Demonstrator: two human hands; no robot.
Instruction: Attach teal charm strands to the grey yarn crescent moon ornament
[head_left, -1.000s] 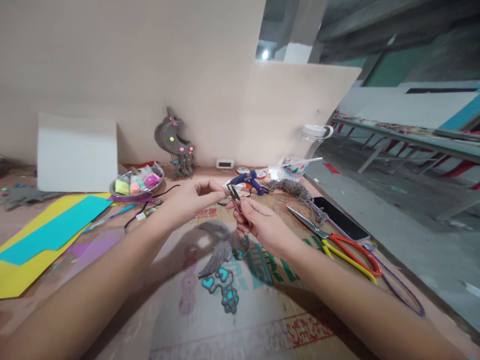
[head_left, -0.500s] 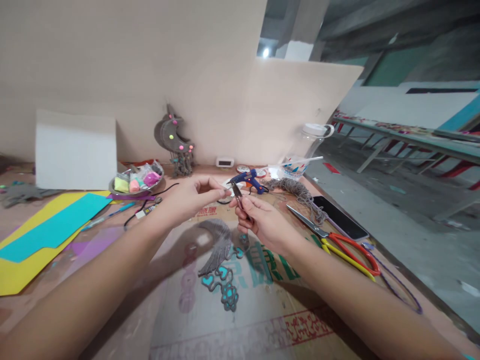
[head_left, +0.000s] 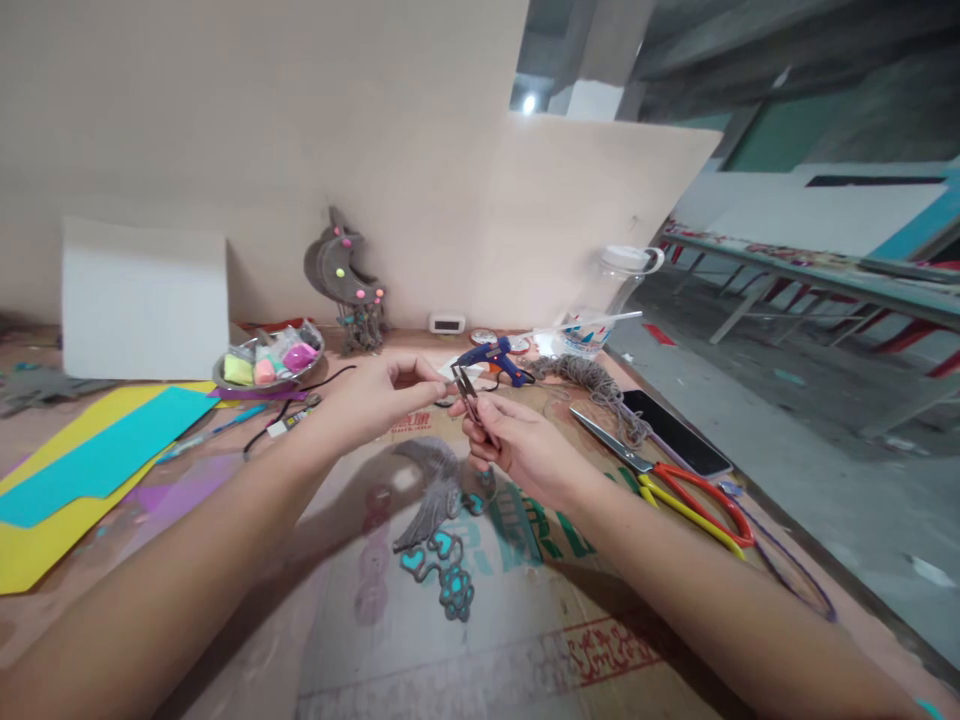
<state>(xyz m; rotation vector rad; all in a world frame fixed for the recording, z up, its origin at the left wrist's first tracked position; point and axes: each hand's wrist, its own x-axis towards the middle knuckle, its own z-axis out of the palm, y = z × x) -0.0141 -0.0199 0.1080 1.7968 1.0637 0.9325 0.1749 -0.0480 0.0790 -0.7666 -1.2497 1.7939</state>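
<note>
My left hand [head_left: 401, 385] is closed in a pinch, thumb against forefinger. Whatever lies between those fingertips is too small to make out. Just right of it, my right hand [head_left: 517, 435] grips a pair of small dark snips [head_left: 468, 395], with the two tips pointing up and slightly apart beside my left fingertips. Below both hands a grey yarn-covered crescent moon [head_left: 435, 490] lies flat on the printed cardboard [head_left: 375, 660]. Near its lower end are turquoise hearts outlined in grey yarn [head_left: 444, 544] and a turquoise flower piece [head_left: 456, 590]. My right hand partly covers another turquoise piece.
Behind the hands lies a blue glue gun [head_left: 487, 352]. To the right are grey yarn [head_left: 592, 380], a phone [head_left: 675, 435], large scissors [head_left: 701, 505] and a bottle [head_left: 600, 300]. At left are a bowl of clay [head_left: 266, 375], coloured sheets [head_left: 112, 450] and a standing moon ornament [head_left: 345, 275].
My right hand has shifted slightly left, and the snips' tips now show spread apart, closer to my left fingertips. The left hand keeps its pinch. The whole view has shifted slightly.
</note>
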